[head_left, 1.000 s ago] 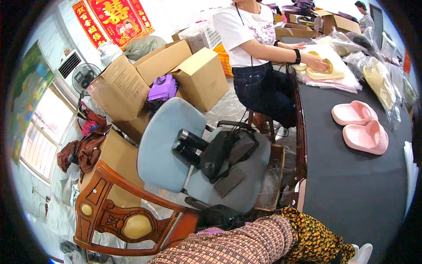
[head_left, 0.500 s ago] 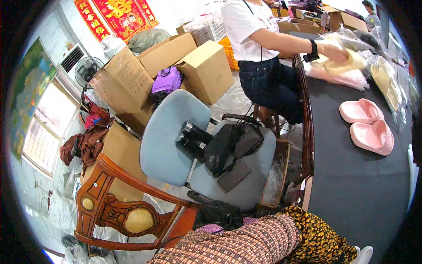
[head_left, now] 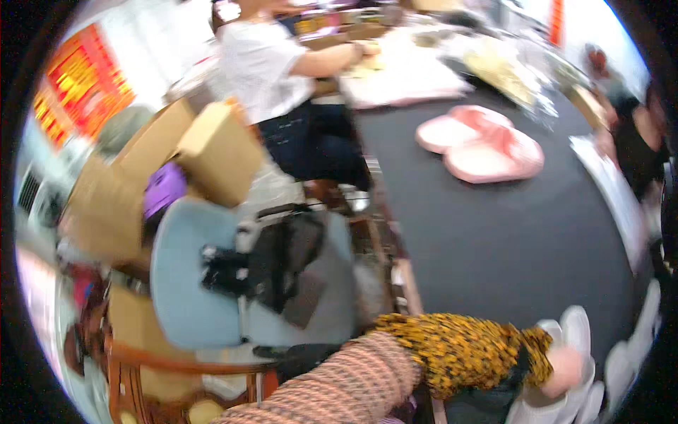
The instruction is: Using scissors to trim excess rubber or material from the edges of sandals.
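Note:
My left arm wears a checked sleeve under a yellow-and-black patterned sleeve cover, and it reaches across the table's near edge. At its end my left hand point(head_left: 565, 371) is at a group of white slippers point(head_left: 577, 332) at the lower right. Motion blur smears its fingers, so I cannot tell whether it grips one. My right hand is out of view. Farther up the dark tabletop point(head_left: 515, 233), a pair of pink slippers point(head_left: 494, 157) lies side by side, apart from my hand.
A co-worker in a white shirt point(head_left: 258, 67) handles pale yellow slippers point(head_left: 367, 65) at the far end. Another person point(head_left: 639, 145) is across the table at right. On my left are a grey-blue chair point(head_left: 191, 283) with a black bag point(head_left: 286, 254), cardboard boxes point(head_left: 106, 208) and a wooden chair point(head_left: 176, 367).
The view has swung right, so the pink slippers and chair appear farther left. My left hand has come into view at the white slippers. The person across the table now shows.

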